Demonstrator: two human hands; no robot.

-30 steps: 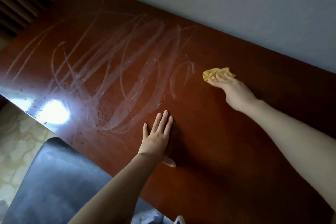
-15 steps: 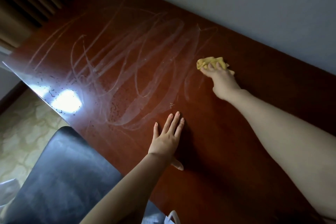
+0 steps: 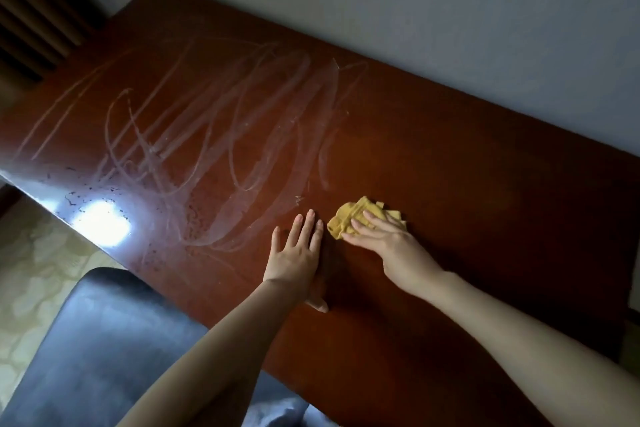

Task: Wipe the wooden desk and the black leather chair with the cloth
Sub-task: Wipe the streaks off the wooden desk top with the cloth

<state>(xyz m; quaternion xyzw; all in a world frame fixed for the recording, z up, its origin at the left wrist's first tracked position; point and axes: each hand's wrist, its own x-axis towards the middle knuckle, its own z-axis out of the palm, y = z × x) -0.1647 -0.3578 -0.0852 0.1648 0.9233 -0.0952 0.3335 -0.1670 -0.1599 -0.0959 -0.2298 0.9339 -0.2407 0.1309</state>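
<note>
- Desk [image 3: 450, 201] of reddish-brown wood takes up most of what I see from the head camera, its far long edge running along a pale wall [image 3: 415, 10].
- Smeared whitish streaks [image 3: 214, 121] loop over the desk's left half. The right half looks dark and even.
- Black leather chair [image 3: 104, 340] sits at the lower left, tucked against the near edge of the desk and partly hidden by the left forearm.
- Patterned pale floor [image 3: 41, 270] shows at the left beyond the chair, and dark vertical folds [image 3: 38, 10], maybe a curtain, fill the upper left corner.
- Left hand [image 3: 298, 253] lies flat on the desk near the middle of the near edge, fingers straight and slightly spread, holding nothing.
- Right hand [image 3: 391, 246] is just beside it, fingers stretched out and pressing down on the cloth — not curled around it, as far as I can tell.
- Yellow cloth [image 3: 349, 215] is crumpled on the desk under those fingertips, very close to the left hand's fingertips.
- Bright glare [image 3: 100, 222] sits on the desk's near-left edge.
</note>
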